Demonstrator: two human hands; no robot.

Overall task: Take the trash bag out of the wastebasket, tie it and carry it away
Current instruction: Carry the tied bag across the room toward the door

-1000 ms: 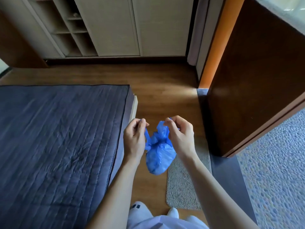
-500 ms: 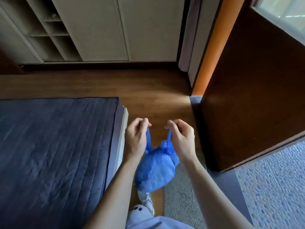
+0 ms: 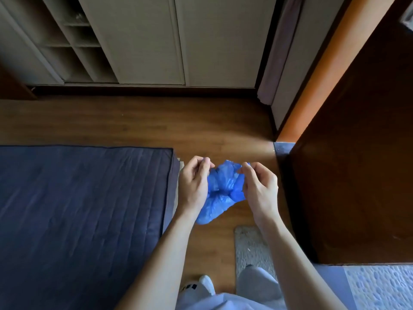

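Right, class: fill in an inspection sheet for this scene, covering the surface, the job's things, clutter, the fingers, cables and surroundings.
Surface: wooden floor, bare in the middle.
Job's things: blue trash bag held in the air, its top gathered; no wastebasket in view.
Clutter: nothing seen.
Fingers: left hand and right hand each pinch the bag's top from opposite sides.
Cables: nothing seen.
Surroundings: dark quilted mattress on the left, small grey mat by the feet, cream cupboard doors ahead, open brown door on the right.
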